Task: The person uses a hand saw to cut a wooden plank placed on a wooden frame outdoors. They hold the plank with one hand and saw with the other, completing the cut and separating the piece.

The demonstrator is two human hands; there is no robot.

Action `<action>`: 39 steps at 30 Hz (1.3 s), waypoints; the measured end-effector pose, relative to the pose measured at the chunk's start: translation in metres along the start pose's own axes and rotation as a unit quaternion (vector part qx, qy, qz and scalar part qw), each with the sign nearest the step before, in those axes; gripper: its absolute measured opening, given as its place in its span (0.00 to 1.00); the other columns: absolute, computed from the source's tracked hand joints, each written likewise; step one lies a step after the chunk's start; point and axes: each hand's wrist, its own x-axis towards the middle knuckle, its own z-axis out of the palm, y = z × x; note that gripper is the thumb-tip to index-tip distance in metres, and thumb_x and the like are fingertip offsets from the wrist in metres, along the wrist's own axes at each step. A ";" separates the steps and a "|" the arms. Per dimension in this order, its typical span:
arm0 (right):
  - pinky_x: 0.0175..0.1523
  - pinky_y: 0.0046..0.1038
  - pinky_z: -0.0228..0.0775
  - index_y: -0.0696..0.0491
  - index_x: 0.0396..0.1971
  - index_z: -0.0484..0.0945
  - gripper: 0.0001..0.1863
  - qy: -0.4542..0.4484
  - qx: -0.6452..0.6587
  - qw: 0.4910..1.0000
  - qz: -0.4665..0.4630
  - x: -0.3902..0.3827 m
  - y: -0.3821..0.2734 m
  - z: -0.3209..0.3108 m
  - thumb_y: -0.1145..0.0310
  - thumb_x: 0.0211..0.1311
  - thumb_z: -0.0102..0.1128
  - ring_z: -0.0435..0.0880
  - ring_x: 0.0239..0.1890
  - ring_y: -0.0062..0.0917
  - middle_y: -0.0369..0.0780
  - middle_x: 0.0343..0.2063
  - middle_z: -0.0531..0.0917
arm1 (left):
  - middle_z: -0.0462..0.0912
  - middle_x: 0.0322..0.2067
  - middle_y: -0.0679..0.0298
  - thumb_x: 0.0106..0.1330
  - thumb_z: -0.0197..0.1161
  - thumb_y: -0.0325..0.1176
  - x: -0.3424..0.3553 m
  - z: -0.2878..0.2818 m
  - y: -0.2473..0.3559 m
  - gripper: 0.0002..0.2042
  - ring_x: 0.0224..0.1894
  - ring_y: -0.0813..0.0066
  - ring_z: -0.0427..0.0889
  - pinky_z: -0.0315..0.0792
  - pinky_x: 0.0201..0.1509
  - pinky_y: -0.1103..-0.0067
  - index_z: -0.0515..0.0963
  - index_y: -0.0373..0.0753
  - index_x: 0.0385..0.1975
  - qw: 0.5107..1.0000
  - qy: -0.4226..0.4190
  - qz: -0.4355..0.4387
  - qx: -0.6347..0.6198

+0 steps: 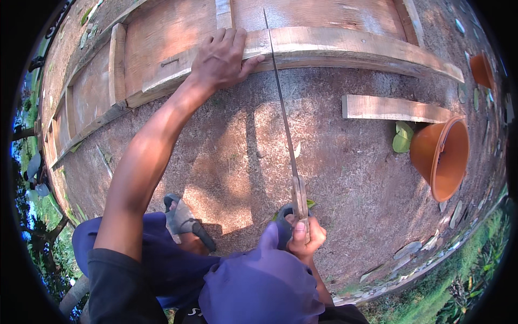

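My right hand [308, 237] is wrapped round the wooden handle of a handsaw [281, 100], low in the middle of the view. The long thin blade stretches away from me and crosses a wooden plank [345, 44], its tip past the plank's far edge. Just left of the blade, my left hand [217, 60] grips that plank, fingers over its top and thumb along the near side. The plank lies along a wooden panel frame [167, 32] with crosspieces. Whether the teeth have cut into the wood, I cannot tell.
A short loose length of wood [396, 108] lies at the right, its end by a tipped orange bucket [442, 156]. Another orange container [481, 70] is farther back. A nail [169, 62] shows on the frame. My sandalled foot [186, 221] stands on bare ground with scattered leaves.
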 end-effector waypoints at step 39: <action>0.21 0.26 0.64 0.58 0.23 0.76 0.14 -0.022 -0.015 0.999 0.033 0.051 -0.037 0.039 0.64 0.64 0.57 0.74 0.14 0.18 0.37 0.12 0.74 | 0.79 0.36 0.45 0.74 0.45 0.56 0.028 -0.032 -0.021 0.29 0.41 0.50 0.81 0.76 0.46 0.60 0.72 0.29 0.43 0.980 -0.158 -0.058 -0.103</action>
